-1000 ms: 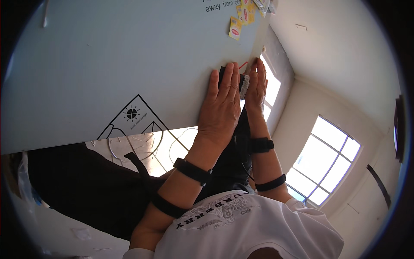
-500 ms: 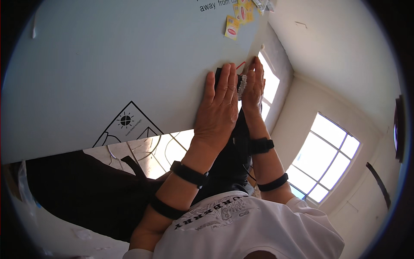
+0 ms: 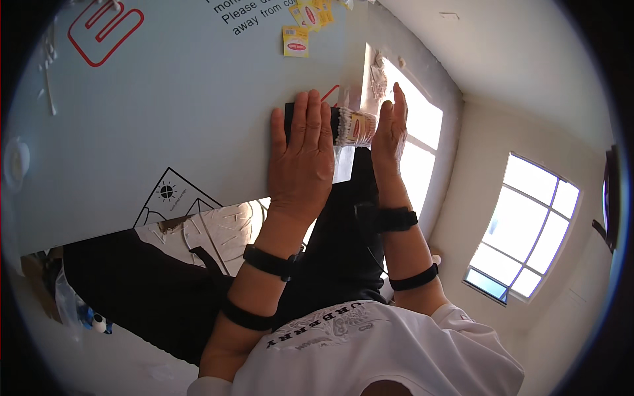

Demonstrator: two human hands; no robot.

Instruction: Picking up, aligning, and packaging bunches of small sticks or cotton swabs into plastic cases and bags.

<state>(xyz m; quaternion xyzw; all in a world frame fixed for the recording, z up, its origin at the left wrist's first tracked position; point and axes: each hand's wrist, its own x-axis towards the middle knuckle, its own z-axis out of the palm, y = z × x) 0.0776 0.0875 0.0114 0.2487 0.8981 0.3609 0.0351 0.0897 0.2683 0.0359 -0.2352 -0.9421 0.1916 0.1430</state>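
Observation:
A clear packet of cotton swabs (image 3: 358, 128) with a yellow label lies near the right edge of the pale board (image 3: 165, 119), its white tips facing left. Against those tips is a flat black block (image 3: 335, 124), mostly hidden beneath my left hand (image 3: 301, 162). That hand rests on the block with its fingers stretched out. My right hand (image 3: 389, 135) is held upright at the packet's other end, fingers straight and palm turned toward it; whether it touches the packet I cannot tell.
Small yellow cards (image 3: 296, 43) lie toward the far side of the board. Loose cotton swabs (image 3: 50, 86) and a white round piece (image 3: 16, 162) are at the left. Below the board's near edge are my dark-clothed legs (image 3: 132, 290). A bright window (image 3: 522, 224) is at the right.
The view has shifted, bringing more of the board's left side in. My hands are farther apart, and the swab packet between them now shows much more.

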